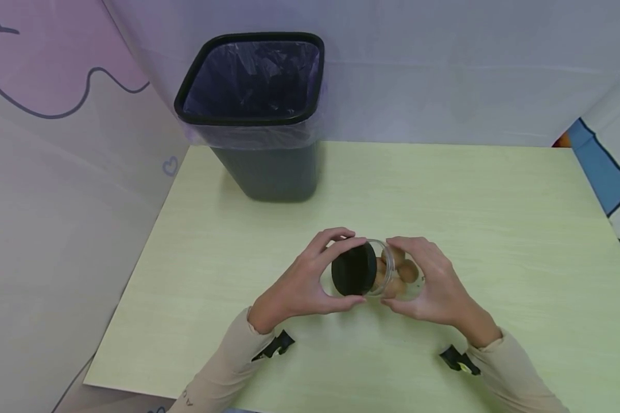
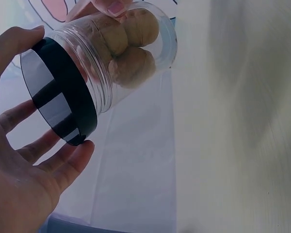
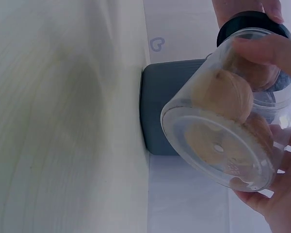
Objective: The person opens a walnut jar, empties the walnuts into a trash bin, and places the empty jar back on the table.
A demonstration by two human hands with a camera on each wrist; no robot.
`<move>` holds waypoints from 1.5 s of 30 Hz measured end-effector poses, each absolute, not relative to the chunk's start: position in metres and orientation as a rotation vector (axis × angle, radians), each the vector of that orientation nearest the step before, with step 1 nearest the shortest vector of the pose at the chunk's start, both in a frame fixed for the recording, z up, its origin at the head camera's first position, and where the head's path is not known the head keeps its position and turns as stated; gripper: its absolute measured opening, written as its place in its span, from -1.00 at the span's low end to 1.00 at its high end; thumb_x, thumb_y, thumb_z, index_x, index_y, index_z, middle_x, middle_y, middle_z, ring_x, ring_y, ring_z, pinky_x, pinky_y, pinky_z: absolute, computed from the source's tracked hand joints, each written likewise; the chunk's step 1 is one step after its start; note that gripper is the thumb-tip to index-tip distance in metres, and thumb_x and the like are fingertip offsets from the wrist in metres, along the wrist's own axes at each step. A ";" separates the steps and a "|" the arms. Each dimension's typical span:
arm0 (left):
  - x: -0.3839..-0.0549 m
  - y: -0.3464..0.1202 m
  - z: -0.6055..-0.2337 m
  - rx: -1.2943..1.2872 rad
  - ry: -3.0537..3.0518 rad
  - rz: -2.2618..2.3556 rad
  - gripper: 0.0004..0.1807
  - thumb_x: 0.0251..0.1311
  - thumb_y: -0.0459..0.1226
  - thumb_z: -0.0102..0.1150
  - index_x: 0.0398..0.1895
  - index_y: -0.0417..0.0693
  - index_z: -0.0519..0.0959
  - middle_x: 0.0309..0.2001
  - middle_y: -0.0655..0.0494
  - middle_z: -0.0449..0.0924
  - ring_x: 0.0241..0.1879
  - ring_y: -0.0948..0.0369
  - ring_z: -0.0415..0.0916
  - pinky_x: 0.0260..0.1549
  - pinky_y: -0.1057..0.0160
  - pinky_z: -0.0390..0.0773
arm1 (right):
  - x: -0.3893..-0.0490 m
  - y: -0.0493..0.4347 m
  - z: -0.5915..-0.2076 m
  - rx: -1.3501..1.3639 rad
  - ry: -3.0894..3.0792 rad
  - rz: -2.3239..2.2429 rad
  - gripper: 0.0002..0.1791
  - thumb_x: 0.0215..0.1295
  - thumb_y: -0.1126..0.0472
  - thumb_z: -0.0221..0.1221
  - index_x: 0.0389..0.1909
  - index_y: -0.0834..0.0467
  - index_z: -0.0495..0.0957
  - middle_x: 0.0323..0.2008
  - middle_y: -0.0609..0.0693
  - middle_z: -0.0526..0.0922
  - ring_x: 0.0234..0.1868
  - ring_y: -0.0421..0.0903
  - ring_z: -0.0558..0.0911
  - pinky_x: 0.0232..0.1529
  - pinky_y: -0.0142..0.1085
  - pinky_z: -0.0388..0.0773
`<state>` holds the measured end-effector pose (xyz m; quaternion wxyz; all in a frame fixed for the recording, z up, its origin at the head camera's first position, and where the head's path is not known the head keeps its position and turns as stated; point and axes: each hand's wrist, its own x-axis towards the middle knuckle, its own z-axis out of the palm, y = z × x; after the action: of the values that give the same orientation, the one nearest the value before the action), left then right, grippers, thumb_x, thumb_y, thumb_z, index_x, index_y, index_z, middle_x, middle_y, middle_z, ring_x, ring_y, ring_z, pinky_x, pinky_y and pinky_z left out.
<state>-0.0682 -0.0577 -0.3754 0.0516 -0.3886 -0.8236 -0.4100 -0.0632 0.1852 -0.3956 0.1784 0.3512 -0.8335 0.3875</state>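
Table (image 1: 470,195): pale yellow-green top, faint wood grain. Grey bin (image 1: 279,172) stands upright on its rear left part; black rim (image 1: 258,121), mouth roughly square with rounded corners. Translucent liner (image 1: 263,136) lines the inside, folded over and hanging below the rim outside. Pale lilac backdrop (image 1: 444,69) behind table. Left: pink patch (image 1: 72,57) with dark wavy outline, upper corner; small heart outline (image 1: 170,166) near table edge. Right: blue patch (image 1: 599,160) crossed by dark lines. Small orange-brown patch (image 1: 563,141) at table's rear right corner, nature unclear.
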 end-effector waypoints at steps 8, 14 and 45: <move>-0.068 -0.061 -0.374 -1.153 -2.498 -1.248 -0.15 -0.25 0.09 0.27 0.23 0.18 0.21 0.18 0.21 0.10 0.07 0.29 0.13 -0.10 0.35 0.36 | -0.064 0.187 -0.397 0.986 -2.334 1.098 -0.03 -0.60 -0.02 0.45 0.03 0.27 0.39 -0.12 -0.02 0.50 -0.14 -0.11 0.43 -0.06 -0.33 0.22; -0.068 -0.063 -0.374 -1.143 -2.496 -1.234 -0.16 -0.25 0.10 0.26 0.22 0.18 0.23 0.17 0.21 0.11 0.07 0.29 0.13 -0.09 0.34 0.35 | -0.063 0.189 -0.398 0.968 -2.347 1.097 -0.03 -0.60 -0.02 0.44 0.03 0.26 0.40 -0.13 -0.04 0.50 -0.15 -0.12 0.43 -0.07 -0.32 0.22; -0.064 -0.081 -0.379 -1.038 -2.507 -1.176 -0.19 -0.28 0.09 0.28 0.19 0.20 0.29 0.13 0.14 0.19 0.04 0.25 0.12 -0.12 0.26 0.32 | -0.060 0.192 -0.396 0.933 -2.375 1.095 -0.03 -0.62 0.00 0.44 0.05 0.22 0.39 -0.14 -0.09 0.49 -0.11 -0.13 0.42 -0.05 -0.28 0.21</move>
<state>-0.0639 -0.0813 -0.3785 0.0920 -0.3496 -0.8442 -0.3958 -0.0598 0.1923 -0.3964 0.1816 0.3303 -0.8411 0.3879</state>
